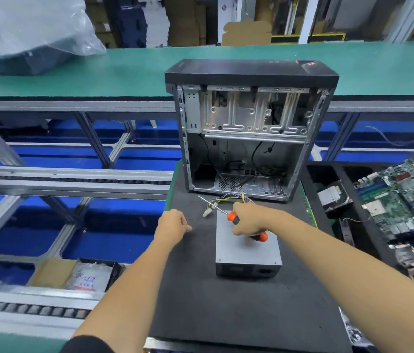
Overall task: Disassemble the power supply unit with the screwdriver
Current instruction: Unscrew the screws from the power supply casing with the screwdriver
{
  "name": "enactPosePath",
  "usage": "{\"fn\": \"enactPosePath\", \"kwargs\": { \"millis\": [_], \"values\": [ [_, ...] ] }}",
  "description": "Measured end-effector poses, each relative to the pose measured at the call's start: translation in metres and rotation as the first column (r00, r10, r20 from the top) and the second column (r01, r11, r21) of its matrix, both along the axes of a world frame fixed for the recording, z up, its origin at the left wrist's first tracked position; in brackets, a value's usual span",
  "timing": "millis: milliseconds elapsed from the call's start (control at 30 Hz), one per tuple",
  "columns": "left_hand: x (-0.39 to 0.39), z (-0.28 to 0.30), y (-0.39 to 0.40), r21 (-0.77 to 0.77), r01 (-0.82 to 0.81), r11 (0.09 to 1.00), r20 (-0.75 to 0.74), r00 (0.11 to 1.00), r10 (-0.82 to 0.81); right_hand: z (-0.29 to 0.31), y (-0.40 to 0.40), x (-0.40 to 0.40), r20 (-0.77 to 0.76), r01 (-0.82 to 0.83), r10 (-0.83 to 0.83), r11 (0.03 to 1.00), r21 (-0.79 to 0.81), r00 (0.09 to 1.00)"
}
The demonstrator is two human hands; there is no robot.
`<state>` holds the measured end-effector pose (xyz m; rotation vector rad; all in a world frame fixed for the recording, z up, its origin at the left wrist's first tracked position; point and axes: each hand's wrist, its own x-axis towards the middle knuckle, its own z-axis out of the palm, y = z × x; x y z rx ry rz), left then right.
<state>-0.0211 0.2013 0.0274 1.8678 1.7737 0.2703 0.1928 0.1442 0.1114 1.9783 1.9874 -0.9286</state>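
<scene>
On the black foam mat (226, 314) atop the counter (137, 70): open PC case (246, 133) stood upright at rear, wire bundle (226, 198) trailing out w/ white connector (206, 213) between case and PSU (248, 253). To the right, motherboard (404, 197) in tray. PSU lay flat mid-mat, directly under right grip (249, 219), which was wrapped round orange screwdriver (236, 220), shaft aimed up-left. Left grip (173, 224) loosely curled, holding nothing, near mat's left edge, apart from PSU.
</scene>
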Motion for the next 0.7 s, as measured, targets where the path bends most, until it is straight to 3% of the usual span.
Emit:
{"fn": "enactPosePath", "kwargs": {
  "millis": [167,400,700],
  "values": [
    [0.005,-0.014,0.020,-0.032,0.062,0.998,-0.156,0.986,-0.066,-0.006,0.021,-0.005,0.026,0.013,-0.010,0.994,-0.106,1.000],
    [-0.001,-0.035,0.031,-0.011,0.041,0.999,-0.043,0.998,-0.041,-0.009,0.032,-0.012,0.120,-0.034,0.054,0.985,-0.166,0.991],
    [0.001,-0.035,0.028,0.038,0.114,0.993,-0.132,0.985,-0.108,-0.005,0.029,-0.012,0.088,-0.001,0.014,0.989,-0.150,0.996]
  ]
}}
